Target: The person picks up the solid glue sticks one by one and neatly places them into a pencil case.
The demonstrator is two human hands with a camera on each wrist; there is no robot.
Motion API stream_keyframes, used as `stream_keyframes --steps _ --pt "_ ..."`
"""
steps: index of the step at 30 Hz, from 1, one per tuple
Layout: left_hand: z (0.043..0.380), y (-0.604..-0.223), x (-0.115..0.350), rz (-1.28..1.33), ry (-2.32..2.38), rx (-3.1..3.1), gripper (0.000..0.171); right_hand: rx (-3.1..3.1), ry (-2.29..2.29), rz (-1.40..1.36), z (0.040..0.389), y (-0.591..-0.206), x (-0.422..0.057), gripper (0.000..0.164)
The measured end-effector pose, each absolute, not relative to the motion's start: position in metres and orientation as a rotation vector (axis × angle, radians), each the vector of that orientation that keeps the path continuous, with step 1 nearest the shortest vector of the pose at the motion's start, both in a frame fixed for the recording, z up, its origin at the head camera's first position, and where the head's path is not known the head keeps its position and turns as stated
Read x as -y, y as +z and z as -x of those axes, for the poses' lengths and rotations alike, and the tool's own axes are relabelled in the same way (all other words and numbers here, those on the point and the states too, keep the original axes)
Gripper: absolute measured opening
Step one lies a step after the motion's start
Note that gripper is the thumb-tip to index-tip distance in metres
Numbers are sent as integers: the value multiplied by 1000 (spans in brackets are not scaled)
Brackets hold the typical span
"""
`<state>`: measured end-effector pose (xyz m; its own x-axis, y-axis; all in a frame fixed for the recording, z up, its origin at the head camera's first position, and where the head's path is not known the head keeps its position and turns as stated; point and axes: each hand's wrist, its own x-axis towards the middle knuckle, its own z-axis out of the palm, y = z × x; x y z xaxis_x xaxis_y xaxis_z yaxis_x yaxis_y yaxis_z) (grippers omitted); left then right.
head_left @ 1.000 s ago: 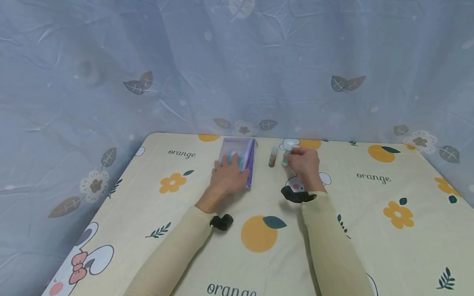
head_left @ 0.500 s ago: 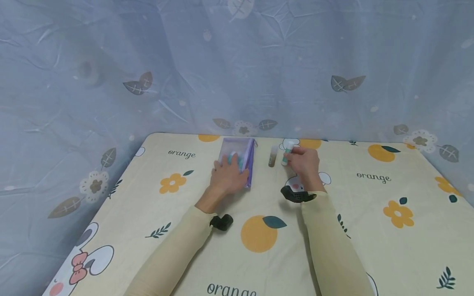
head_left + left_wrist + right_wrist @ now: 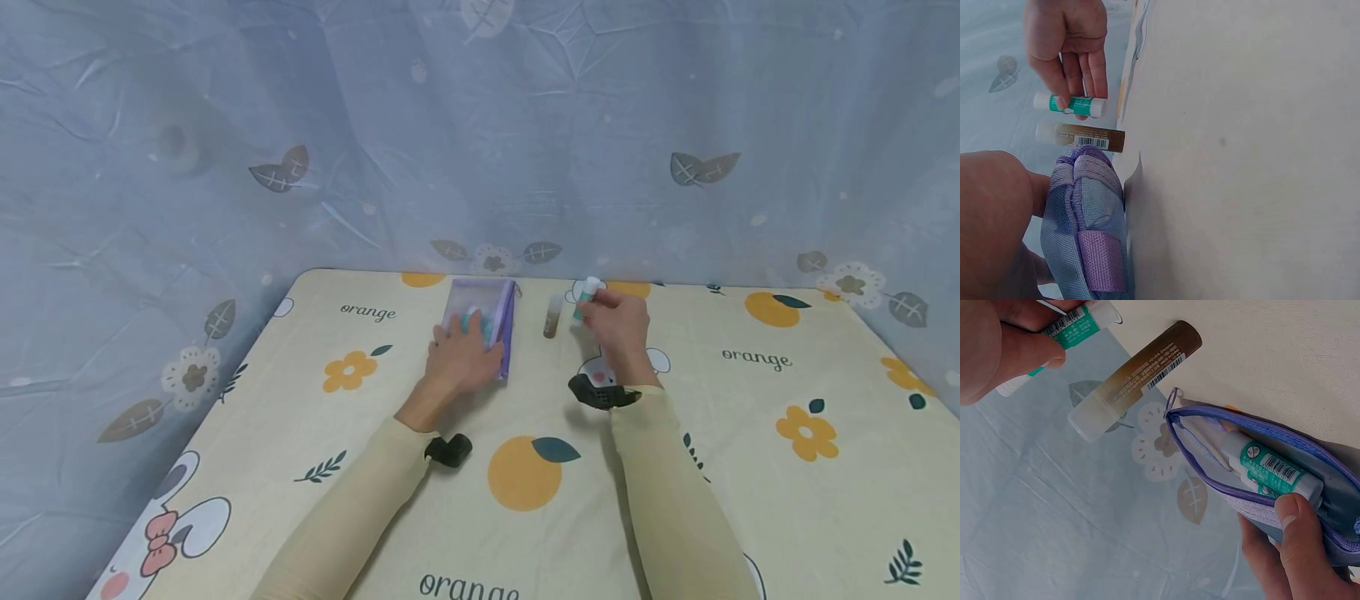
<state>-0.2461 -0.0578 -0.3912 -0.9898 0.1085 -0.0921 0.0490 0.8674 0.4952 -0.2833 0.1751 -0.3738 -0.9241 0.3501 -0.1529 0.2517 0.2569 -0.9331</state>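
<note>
My left hand (image 3: 463, 360) lies over a purple mesh zip pouch (image 3: 467, 293). Its thumb is at the rim and its fingers are along the outer side, holding the pouch. In the right wrist view the zip gapes, and at least one green-and-white glue stick (image 3: 1280, 470) lies inside. My right hand (image 3: 619, 327) pinches another green-and-white glue stick (image 3: 1080, 105) between thumb and fingers, raised off the table and tilted. Between the pouch and that hand stands a brown tube with a clear cap (image 3: 552, 318), its barcode label showing in both wrist views. Neither hand touches it.
A pale yellow tablecloth (image 3: 345, 533) printed with oranges, flowers and rabbits covers the table. A grey-blue curtain (image 3: 480, 150) with leaf prints hangs along the back edge and the left side. Black cameras (image 3: 602, 394) are strapped to both wrists.
The glue stick in my right hand has risen off the table and leans a little more to the right. The left hand, pouch and brown tube stay where they were.
</note>
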Motion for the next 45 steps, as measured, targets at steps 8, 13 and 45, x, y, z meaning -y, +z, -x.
stream_keyframes --steps 8,13,45 --pt "246 -391 58 -123 773 -2917 77 2377 1823 556 283 -371 -175 49" --pt "246 -392 57 -123 783 -2915 77 2328 1828 520 283 -371 -174 47" --pt "245 -390 56 -119 771 -2922 76 2247 1747 335 276 -354 -169 40"
